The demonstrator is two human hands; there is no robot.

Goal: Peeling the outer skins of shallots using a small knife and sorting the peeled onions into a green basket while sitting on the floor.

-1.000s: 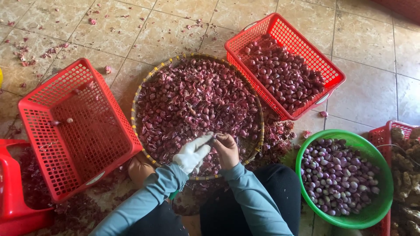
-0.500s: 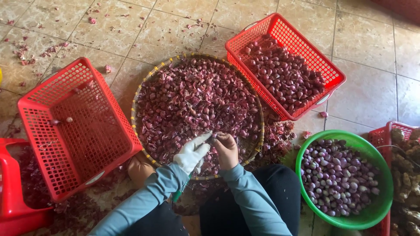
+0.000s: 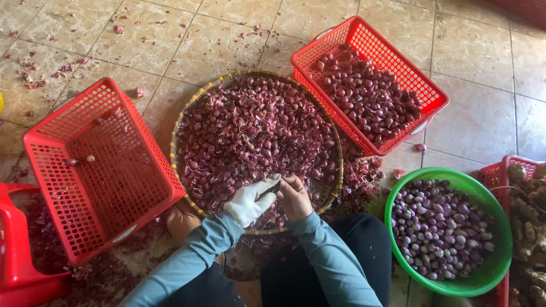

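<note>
- Teal-sleeved arms reach fwd from the bottom edge; both hands meet over the near rim of the woven tray (image 3: pixel 187 111).
- Left hand (image 3: pixel 248 203), in a white glove, has its grip closed round a small knife (image 3: pixel 272 186), blade pointing toward the other hand; glove probably guards vs. the blade & juice.
- Right hand (image 3: pixel 294 197), bare, fingers curled tight on a shallot (image 3: pixel 282 183), held just above the tray so trimmings drop straight in; shallot mostly hidden, can't tell how much skin is left.
- Tray sits on the floor btw the knees, heaped w/ purple skins (image 3: pixel 250 125).
- Green bowl (image 3: pixel 398 196) of peeled bulbs at the right, w/in easy reach.
- Left: nearly bare red basket (image 3: pixel 40 145).
- Far right: red basket of unpeeled shallots (image 3: pixel 341 37), touching the tray.
- Tile floor (image 3: pixel 478 96) scattered w/ skin bits.
</note>
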